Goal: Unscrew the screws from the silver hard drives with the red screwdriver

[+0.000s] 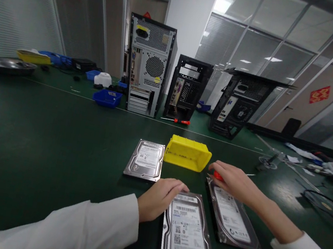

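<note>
My left hand (161, 198) is closed on the far left edge of a silver hard drive (188, 237) that lies label up, nearest to me. Its fingertips are partly hidden. My right hand (233, 180) is closed around a screwdriver (218, 175) with a red handle; a thin shaft seems to show behind the hand. Beneath that hand lies a second hard drive (232, 217), tilted to the right. A third hard drive (146, 159) rests flat further off on the left, beside a yellow plastic bin (187, 153).
Three computer cases, a tall grey one (148, 67), a small black one (188, 88) and another black one (239, 104), stand behind the bin on the green table (55, 145). Another red screwdriver (182, 121) lies there. A blue bin (106, 98) and metal dish (7, 65) are left; cables (327, 204) right.
</note>
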The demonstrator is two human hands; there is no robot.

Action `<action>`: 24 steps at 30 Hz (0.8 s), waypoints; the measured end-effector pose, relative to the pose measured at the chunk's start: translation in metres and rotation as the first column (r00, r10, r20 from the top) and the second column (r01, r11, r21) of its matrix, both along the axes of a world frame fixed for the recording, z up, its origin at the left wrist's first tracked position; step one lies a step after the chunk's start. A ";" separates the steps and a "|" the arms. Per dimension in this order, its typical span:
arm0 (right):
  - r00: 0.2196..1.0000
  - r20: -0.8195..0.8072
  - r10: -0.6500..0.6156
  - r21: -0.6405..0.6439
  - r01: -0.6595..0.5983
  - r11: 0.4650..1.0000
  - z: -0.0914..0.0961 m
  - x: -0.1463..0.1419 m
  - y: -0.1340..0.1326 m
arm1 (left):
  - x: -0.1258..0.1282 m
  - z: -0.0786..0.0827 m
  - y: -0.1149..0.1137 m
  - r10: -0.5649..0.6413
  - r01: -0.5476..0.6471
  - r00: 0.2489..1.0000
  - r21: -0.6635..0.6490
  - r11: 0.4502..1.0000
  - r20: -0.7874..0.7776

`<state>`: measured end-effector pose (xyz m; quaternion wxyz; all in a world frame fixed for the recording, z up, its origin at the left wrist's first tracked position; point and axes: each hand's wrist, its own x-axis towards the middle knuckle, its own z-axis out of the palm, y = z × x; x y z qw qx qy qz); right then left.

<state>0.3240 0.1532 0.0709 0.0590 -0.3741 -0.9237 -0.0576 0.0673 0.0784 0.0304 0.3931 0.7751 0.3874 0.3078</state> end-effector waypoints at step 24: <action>0.962 0.078 -0.260 -0.282 0.271 0.920 -0.039 0.005 0.076 | -0.001 0.000 -0.001 0.015 -0.015 1.000 -0.003 1.000 -0.013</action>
